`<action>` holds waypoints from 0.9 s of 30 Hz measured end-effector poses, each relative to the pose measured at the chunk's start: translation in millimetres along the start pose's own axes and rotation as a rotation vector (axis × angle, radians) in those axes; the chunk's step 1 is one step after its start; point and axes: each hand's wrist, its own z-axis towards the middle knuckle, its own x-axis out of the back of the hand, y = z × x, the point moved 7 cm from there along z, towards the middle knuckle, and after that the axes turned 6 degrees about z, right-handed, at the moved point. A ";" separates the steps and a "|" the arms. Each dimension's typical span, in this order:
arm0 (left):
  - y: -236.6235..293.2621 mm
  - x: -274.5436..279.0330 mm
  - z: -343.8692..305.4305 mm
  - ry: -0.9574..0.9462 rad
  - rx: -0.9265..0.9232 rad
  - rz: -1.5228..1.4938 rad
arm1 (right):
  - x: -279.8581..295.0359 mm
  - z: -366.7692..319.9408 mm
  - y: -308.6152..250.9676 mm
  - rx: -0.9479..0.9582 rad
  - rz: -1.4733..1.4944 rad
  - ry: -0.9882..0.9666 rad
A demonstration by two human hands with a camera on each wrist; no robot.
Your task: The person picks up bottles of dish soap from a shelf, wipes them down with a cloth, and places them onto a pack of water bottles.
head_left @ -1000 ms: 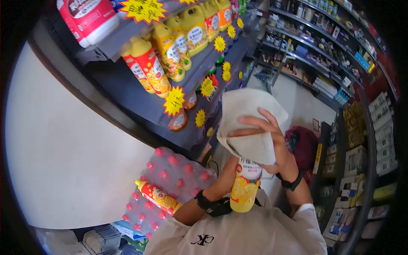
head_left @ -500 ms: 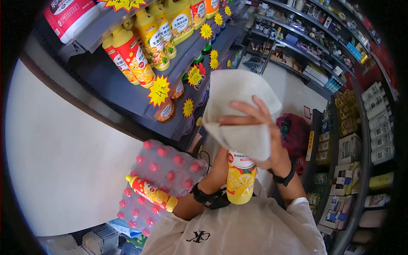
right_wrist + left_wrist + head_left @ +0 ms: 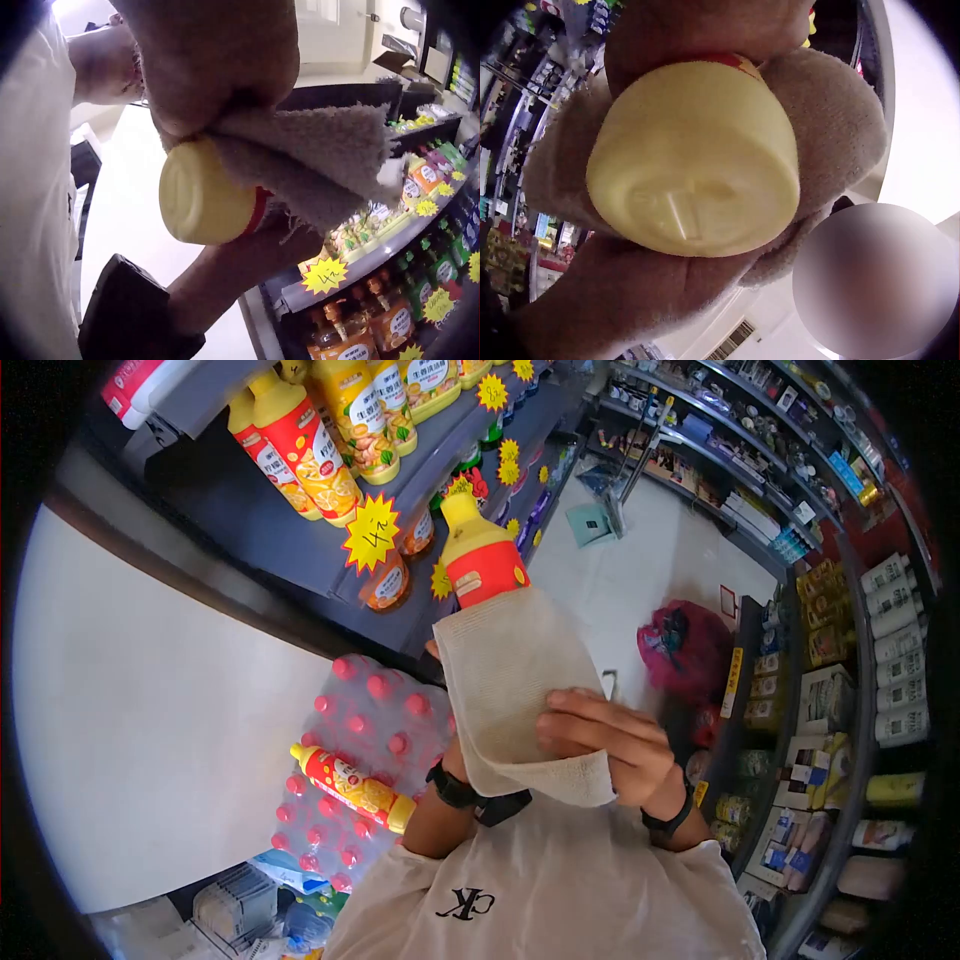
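Observation:
A yellow dish soap bottle point(image 3: 483, 555) with a red label is tilted in front of my chest, its cap toward the shelf. A beige cloth point(image 3: 510, 680) lies over its lower part in the head view. My right hand point(image 3: 612, 745) pinches the cloth at its near right side. Most of my left hand point(image 3: 705, 30) is hidden by the cloth from above; in the left wrist view it grips the bottle, whose yellow base faces the camera. A second dish soap bottle point(image 3: 350, 785) lies on a pack of red-capped bottles point(image 3: 378, 688) to my left.
A shelf point(image 3: 250, 530) with upright yellow bottles point(image 3: 300, 450) and star-shaped price tags point(image 3: 371, 534) stands ahead left. Left of me is a white surface point(image 3: 150, 730). On the floor ahead is a magenta bag point(image 3: 685, 655). Another stocked rack point(image 3: 850, 780) runs along my right.
The bottle has turned from base toward me with its lemon label showing to cap upward and away. The cloth and right hand moved down toward my chest. The head view shifted slightly.

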 end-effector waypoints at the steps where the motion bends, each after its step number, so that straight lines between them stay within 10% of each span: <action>1: 4.0 1.9 3.0 0.033 -0.034 -0.012 | 2.8 -2.5 1.6 -0.017 -0.030 -0.025; 17: 4.8 -39.7 18.1 -0.110 -0.123 0.027 | 31.8 -9.4 -9.0 -0.050 -0.267 0.200; 27: -13.4 -11.2 26.3 -0.139 -0.132 0.068 | 23.4 -10.3 -2.4 -0.177 -0.337 -0.061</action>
